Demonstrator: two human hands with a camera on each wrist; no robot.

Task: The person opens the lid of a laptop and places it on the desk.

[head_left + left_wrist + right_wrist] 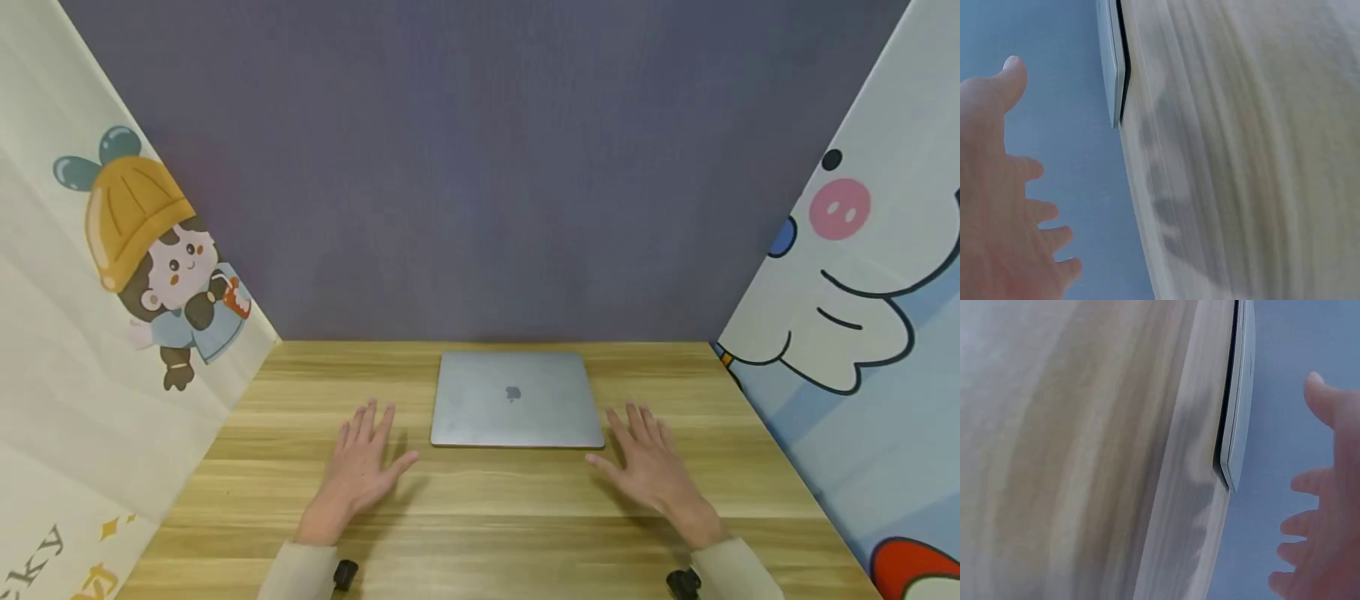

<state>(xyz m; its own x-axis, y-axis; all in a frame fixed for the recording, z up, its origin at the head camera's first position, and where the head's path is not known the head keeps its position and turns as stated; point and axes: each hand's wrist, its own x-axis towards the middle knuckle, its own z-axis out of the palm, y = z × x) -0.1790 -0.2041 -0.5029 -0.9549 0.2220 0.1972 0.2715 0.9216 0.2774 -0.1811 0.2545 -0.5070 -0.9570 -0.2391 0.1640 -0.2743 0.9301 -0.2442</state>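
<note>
Laptop point(517, 417): grey, lid down, lying flat on the table point(480, 533) at the centre of the head view, a little below the middle; a dark logo point(512, 393) marks the lid.
Left hand point(358, 467): lower left of centre, just beside the laptop and apart from it; the grip is wide, fingers straight and spread, thumb out toward the laptop, with nothing held.
Right hand point(645, 467): lower right of centre, near the laptop's lower right corner; this grip is wide too, fingers straight, thumb held away, nothing in it.
Shadows: both hands cast them on the wood, and the wrist views show each hand raised off it.
Sleeves point(300, 573): pale, at the bottom edge, a small black device point(346, 575) beside each.
Wall point(480, 167): plain grey-purple, filling the upper middle.
Left panel point(45, 333): cream, with a yellow-hatted figure point(142, 217).
Right panel point(825, 433): blue, with a white, pink-snouted figure point(892, 250).
</note>
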